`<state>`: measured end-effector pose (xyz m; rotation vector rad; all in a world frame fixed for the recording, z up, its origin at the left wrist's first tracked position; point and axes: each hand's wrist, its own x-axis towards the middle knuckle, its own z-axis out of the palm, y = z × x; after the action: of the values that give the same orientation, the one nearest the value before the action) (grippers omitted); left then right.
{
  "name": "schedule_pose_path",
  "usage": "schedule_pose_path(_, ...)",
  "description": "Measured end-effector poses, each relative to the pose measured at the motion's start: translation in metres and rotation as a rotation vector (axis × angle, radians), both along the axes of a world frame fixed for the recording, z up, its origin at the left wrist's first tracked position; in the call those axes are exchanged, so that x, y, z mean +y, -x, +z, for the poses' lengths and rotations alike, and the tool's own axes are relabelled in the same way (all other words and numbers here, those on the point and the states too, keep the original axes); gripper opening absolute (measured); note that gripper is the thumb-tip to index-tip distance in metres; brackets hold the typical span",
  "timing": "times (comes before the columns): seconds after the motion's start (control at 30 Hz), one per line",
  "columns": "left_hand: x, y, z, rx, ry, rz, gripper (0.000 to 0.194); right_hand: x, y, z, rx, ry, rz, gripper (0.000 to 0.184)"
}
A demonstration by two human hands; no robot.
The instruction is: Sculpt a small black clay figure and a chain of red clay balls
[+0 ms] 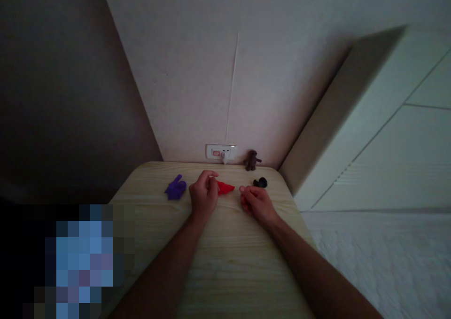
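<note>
Tabletop [243,267], light wood grain, rounded far corners: lower centre of the frame, against the wall.

Purple piece [175,188], irregular, with one strip pointing up: left of centre, lying just beside the left hand.

Left hand [204,190]: centre of the frame. Forearm enters from the bottom edge and slants up and to the right; back of the hand turned up, index finger arched over to the right, thumb beneath it. Grip narrow, holding the left end of the red piece.

Red piece [225,188], tapering to a point at its right end: centre of the frame, between the two hands, tip short of the right fingers.

Wall socket [221,151], white plate, red switch, white plug inserted: above the red piece.

Right hand [256,202]: right of centre. Forearm rises leftward from the lower right; fingers curled under, thumb laid against the index finger. Grip narrow; contents, if any, cannot be told.

Brown bear figure [252,160]: upright, right of the socket.

Black piece [260,182], rounded: just beyond the right hand.

Pale cabinet [398,145]: right side of the frame.
</note>
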<state>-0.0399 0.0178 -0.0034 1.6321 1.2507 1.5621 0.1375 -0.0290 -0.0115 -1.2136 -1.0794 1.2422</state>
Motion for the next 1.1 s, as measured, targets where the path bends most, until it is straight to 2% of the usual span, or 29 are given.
schedule_pose_path(0.13,0.001,0.000,-0.001,-0.022,0.013,-0.004,0.014,-0.002,0.003,0.005,0.123,0.080,-0.056,0.061)
schedule_pose_path(0.33,0.002,0.000,0.000,-0.021,0.016,0.007,0.015,-0.001,0.002,0.011,0.215,0.101,-0.098,0.064)
schedule_pose_path(0.47,0.001,0.000,0.002,-0.015,0.020,0.009,0.014,-0.001,-0.005,0.015,0.353,0.166,0.008,0.062)
schedule_pose_path(0.67,0.001,-0.001,0.000,-0.011,0.018,0.009,0.015,-0.002,-0.003,0.016,0.299,0.102,-0.001,0.046)
schedule_pose_path(0.87,0.003,-0.001,-0.001,-0.028,0.032,-0.003,0.015,0.000,-0.004,0.017,0.396,0.237,-0.043,0.064)
schedule_pose_path(1.1,0.003,-0.002,0.001,-0.044,0.016,-0.018,0.014,-0.002,-0.002,0.017,0.394,0.224,-0.081,0.059)
